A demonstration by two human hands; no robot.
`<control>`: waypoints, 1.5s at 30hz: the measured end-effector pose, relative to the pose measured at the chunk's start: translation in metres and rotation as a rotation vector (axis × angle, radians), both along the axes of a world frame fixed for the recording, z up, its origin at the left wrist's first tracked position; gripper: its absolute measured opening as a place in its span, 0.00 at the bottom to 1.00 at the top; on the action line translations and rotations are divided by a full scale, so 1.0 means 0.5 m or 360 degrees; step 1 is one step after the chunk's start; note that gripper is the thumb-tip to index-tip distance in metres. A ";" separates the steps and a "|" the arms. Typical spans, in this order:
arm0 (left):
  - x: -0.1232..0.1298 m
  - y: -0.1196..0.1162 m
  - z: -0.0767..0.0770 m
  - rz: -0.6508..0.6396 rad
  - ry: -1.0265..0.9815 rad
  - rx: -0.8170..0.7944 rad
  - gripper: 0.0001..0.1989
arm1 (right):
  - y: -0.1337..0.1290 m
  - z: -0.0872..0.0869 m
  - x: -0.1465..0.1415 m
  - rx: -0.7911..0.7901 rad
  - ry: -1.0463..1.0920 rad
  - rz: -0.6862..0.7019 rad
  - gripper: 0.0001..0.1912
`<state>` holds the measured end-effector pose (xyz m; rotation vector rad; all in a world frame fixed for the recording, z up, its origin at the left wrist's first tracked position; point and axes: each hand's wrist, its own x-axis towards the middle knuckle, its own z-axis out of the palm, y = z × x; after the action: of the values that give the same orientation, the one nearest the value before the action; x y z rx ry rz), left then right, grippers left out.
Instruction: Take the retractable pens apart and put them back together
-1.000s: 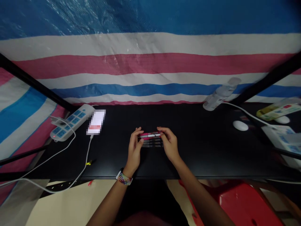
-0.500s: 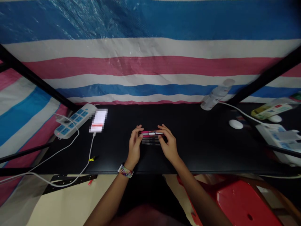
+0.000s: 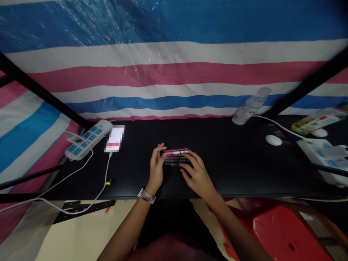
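Several pens lie side by side, roughly level, on the black desk (image 3: 231, 163). The upper ones are a pink pen (image 3: 174, 149) and a pink-and-white pen (image 3: 176, 153); below them are dark pens (image 3: 174, 159) with clear parts. My left hand (image 3: 157, 166) has thumb and index finger closed about the left ends of the upper pens. At the right ends, my right hand (image 3: 198, 175) is spread, its fingertips on or just over the pens, thumb apart from them. A woven multicoloured watch band (image 3: 147, 196) is on my left wrist.
At left are a power strip (image 3: 88, 139), a lit phone (image 3: 115, 138) and its white cable (image 3: 106, 174). A clear bottle (image 3: 251, 106), a white mouse-like object (image 3: 273, 140), a bottle of yellow liquid (image 3: 317, 121) and another power strip (image 3: 323, 156) stand right. A red stool (image 3: 282, 232) is below.
My right hand has moved down and slightly right, loosening from the pens' right ends and spreading its fingers. My left hand has stayed at the left ends. The view has shifted slightly.
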<state>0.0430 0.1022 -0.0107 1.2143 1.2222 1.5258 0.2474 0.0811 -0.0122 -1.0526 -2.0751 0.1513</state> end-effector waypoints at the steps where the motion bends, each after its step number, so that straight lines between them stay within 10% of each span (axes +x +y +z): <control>1: -0.002 -0.004 0.002 0.0012 0.0087 0.0008 0.13 | 0.001 0.000 0.000 -0.0009 0.0000 -0.0004 0.14; 16: -0.051 -0.072 0.036 -0.0094 0.1471 0.0433 0.17 | 0.008 0.017 0.009 -0.0132 0.0279 0.0063 0.07; 33: -0.067 0.053 0.069 -0.0064 0.1041 0.0454 0.06 | 0.145 0.057 0.005 -0.1249 0.1592 0.0132 0.16; 45: -0.073 0.154 0.046 -0.0075 0.0855 0.0311 0.06 | 0.263 0.034 0.004 -0.1347 0.1584 0.0083 0.21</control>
<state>0.0064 0.1793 0.0121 1.8512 1.3853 1.3480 0.2492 0.2126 0.0047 -1.0450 -1.0839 1.3651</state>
